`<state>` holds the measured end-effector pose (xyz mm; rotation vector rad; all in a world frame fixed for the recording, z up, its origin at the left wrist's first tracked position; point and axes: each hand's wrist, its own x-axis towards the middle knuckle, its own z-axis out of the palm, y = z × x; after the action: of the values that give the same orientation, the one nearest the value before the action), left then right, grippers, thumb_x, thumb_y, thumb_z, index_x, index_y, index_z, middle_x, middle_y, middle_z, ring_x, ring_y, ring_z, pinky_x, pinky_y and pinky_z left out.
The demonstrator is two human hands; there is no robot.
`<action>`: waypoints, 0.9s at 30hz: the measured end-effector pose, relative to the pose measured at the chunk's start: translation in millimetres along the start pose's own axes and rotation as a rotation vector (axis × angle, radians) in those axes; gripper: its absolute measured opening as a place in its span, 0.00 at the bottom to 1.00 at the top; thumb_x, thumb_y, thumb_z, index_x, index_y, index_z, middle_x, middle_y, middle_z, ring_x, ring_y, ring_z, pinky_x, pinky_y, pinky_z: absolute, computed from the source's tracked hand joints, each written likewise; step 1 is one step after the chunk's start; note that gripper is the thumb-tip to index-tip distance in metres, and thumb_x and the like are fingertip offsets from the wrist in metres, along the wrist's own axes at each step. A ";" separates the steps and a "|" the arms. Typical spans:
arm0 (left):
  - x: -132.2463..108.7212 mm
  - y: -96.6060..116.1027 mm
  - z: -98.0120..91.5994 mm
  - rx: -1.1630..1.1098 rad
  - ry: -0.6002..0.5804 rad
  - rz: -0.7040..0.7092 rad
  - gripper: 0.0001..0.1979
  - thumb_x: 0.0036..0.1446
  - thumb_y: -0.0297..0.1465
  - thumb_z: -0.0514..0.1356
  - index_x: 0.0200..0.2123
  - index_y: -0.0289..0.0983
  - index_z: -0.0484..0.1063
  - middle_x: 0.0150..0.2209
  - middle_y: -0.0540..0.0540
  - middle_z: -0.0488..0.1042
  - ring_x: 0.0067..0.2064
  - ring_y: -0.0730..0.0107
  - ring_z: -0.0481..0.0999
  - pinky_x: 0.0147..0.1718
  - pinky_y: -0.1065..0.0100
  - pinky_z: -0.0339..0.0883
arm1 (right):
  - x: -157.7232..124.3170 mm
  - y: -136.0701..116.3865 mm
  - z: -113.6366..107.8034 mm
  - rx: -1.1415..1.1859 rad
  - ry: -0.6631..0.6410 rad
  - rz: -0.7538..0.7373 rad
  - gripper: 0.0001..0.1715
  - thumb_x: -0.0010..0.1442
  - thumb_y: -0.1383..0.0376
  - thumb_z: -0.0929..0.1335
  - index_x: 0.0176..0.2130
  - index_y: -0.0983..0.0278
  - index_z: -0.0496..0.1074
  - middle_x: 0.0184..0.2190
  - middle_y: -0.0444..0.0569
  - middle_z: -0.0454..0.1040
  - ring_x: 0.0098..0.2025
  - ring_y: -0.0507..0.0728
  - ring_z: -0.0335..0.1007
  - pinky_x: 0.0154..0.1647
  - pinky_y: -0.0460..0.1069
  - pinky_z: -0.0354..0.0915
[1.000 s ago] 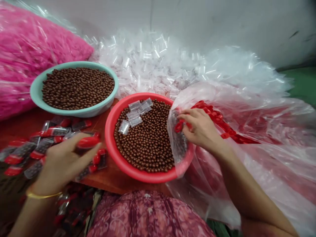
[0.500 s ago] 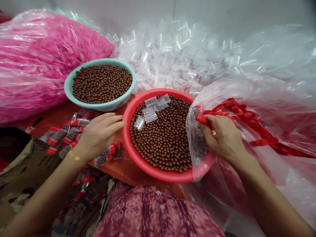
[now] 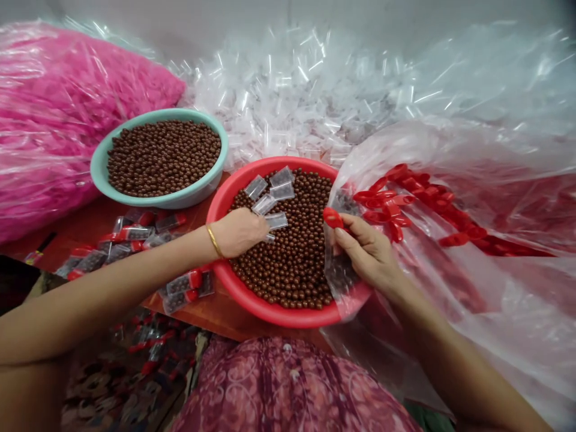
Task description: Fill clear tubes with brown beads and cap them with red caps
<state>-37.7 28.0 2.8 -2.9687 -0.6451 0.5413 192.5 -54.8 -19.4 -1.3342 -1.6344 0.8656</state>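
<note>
My left hand reaches into the red basin, its fingers curled down at a small clear plastic container that shows just below the fingertips. The fingertips themselves are mostly hidden. Around it several empty clear containers lie on the shiny brown balls filling the basin. Over the basin's right side, my right hand pinches a red cap between thumb and fingers, beside the edge of a clear plastic bag. More red caps lie in that bag.
A light green basin of brown balls stands at the back left, next to a large bag of pink pieces. Clear containers are heaped along the wall. Filled, red-capped containers lie left of the red basin, with others lower down.
My left hand has moved right, from beside the red basin into it among the clear containers, which have shifted. My right hand has drawn the red cap left, away from the other caps.
</note>
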 end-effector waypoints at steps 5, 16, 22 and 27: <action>43.8 29.6 1.4 -0.210 -0.074 -0.038 0.10 0.55 0.19 0.52 0.32 0.29 0.73 0.33 0.34 0.76 0.38 0.58 0.77 0.33 0.65 0.67 | 2.8 -5.8 -2.9 0.138 0.000 0.117 0.12 0.61 0.56 0.63 0.38 0.61 0.68 0.20 0.40 0.62 0.21 0.49 0.59 0.24 0.46 0.60; 59.3 8.8 6.3 -1.572 0.376 -0.192 0.09 0.48 0.25 0.59 0.36 0.32 0.67 0.34 0.49 0.73 0.37 0.75 0.73 0.42 0.70 0.66 | 2.4 4.9 1.9 0.124 0.138 0.123 0.14 0.59 0.56 0.64 0.42 0.61 0.68 0.24 0.40 0.67 0.21 0.48 0.60 0.22 0.45 0.60; 42.4 23.3 -7.1 -1.866 0.383 -0.055 0.10 0.48 0.22 0.60 0.37 0.33 0.68 0.35 0.50 0.73 0.38 0.76 0.72 0.44 0.69 0.66 | 11.6 -6.3 -2.4 -0.081 0.143 -0.032 0.18 0.61 0.59 0.62 0.50 0.60 0.66 0.41 0.48 0.74 0.36 0.53 0.69 0.37 0.50 0.67; 38.5 26.8 -8.8 -2.029 0.322 0.050 0.08 0.51 0.24 0.60 0.37 0.33 0.66 0.31 0.51 0.71 0.34 0.77 0.73 0.37 0.71 0.69 | 23.1 -24.9 -7.7 -0.006 -0.002 0.101 0.16 0.60 0.56 0.63 0.41 0.62 0.73 0.23 0.42 0.67 0.24 0.49 0.62 0.24 0.45 0.63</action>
<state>8.7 19.6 -4.9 -4.2554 -1.8042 -1.6615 187.5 -37.0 10.1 -1.4308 -1.5828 0.9225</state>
